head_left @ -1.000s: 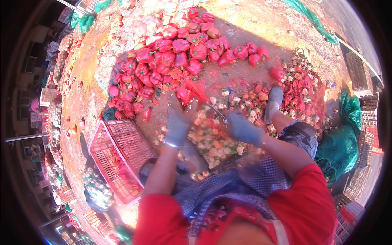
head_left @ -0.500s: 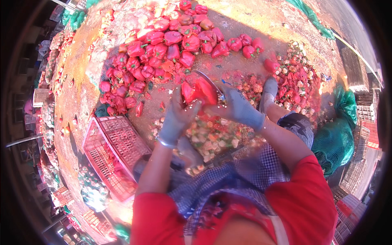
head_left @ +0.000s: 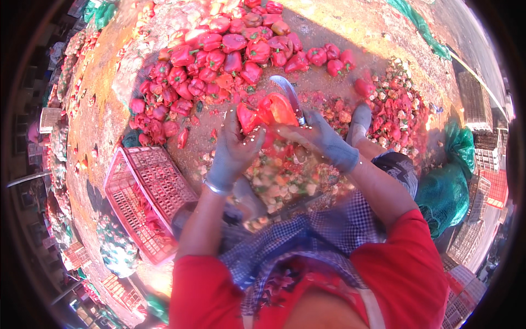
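A red bell pepper (head_left: 279,111), split so its pale red inside shows, is between my two gloved hands. My left hand (head_left: 235,151), in a grey-blue glove, is closed around its left side. My right hand (head_left: 324,143), gloved alike, grips a knife with a curved blade (head_left: 289,94) and reaches its fingers toward the pepper. The blade points up and away, just right of the pepper; its handle is hidden in the hand. Pale seeds cling to both gloves. Below the hands lie blurred pepper cores and scraps (head_left: 285,178).
Beyond my hands a large heap of whole red peppers (head_left: 233,44) covers the ground. A pink plastic crate (head_left: 159,205) with red pieces inside tilts at left. A heap of cores (head_left: 397,118) lies beside my right foot (head_left: 359,123). Green netting (head_left: 445,192) and stacked crates (head_left: 475,104) stand at right.
The pepper has opened wider, with more of its inside showing. The knife blade has swung from lying across the pepper to standing clear at its right. The view has shifted slightly.
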Motion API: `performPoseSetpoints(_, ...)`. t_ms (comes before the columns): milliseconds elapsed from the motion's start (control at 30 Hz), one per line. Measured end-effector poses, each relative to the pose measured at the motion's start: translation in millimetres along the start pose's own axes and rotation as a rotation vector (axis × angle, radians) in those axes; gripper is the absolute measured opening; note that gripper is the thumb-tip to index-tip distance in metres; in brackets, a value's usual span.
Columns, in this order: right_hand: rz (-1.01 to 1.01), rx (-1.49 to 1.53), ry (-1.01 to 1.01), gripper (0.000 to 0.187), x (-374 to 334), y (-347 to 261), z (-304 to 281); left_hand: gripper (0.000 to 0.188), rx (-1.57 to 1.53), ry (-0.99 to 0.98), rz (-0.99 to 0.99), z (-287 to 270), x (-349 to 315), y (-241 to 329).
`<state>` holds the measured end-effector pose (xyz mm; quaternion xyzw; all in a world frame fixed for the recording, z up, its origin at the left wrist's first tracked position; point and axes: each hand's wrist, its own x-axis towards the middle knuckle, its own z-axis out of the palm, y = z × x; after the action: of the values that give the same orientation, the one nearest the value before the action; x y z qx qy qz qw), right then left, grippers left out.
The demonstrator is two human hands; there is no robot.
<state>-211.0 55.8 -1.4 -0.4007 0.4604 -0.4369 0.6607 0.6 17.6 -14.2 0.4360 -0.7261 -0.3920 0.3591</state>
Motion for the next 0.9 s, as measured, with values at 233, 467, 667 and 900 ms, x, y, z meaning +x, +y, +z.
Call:
performPoseSetpoints(233,-0.207,-0.213,-0.059,0.063,8.8,12.5,-2.4,0.068,0.604,-0.104,0.215,-2.1,-2.4,-15.5)
performPoseSetpoints(467,-0.440,-0.783,0.116,0.055,10.1,30.3,-14.2,0.047,-0.030,0.018,-0.059,7.6,0.0,-1.0)
performPoseSetpoints(667,0.049,-0.216,-0.084,0.045,0.2,-7.1,-16.4,0.049,-0.307,-0.118,-0.227,-5.9,6.5,5.0)
performPoseSetpoints(900,0.085,0.196,-0.042,0.043,-3.0,-1.8,-12.7,0.035,-0.256,-0.014,-0.112,-1.6,5.6,2.4)
